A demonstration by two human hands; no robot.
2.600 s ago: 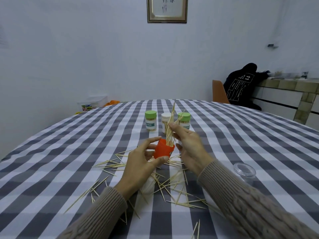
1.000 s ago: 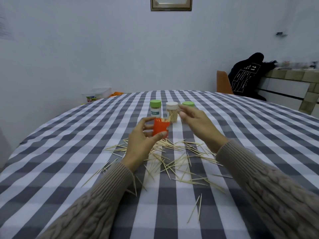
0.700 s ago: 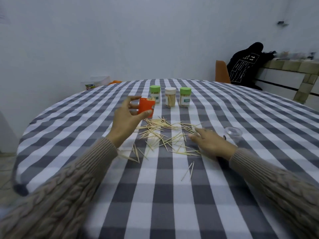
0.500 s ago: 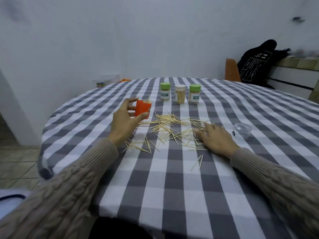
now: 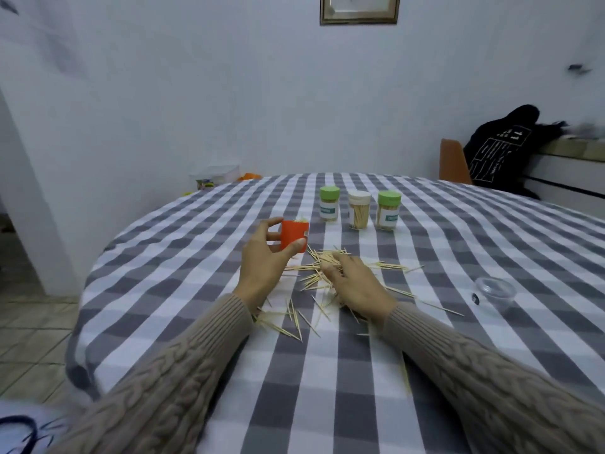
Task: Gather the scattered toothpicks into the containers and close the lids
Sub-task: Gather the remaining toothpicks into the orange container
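My left hand [image 5: 262, 270] grips a small orange container [image 5: 293, 235] between thumb and fingers, held upright just above the checked tablecloth, with toothpick tips showing at its open top. My right hand [image 5: 355, 285] lies on the heap of scattered toothpicks [image 5: 314, 280], its fingertips curled into the pile; I cannot see whether it pinches any. More toothpicks lie near my left wrist [image 5: 288, 322]. A clear lid [image 5: 495, 290] sits on the cloth to the right.
Three closed toothpick jars stand in a row at the back: green-lidded [image 5: 329, 204], white-lidded [image 5: 359, 209], green-lidded [image 5: 388, 210]. The round table [image 5: 327, 388] drops off at its left edge [image 5: 88, 290]. A chair with a black garment [image 5: 491, 152] stands at the far right.
My right hand has let go of the bundle it fed into the orange container, dropped to the table and slid left into the toothpick pile. My left hand keeps hold of the container.
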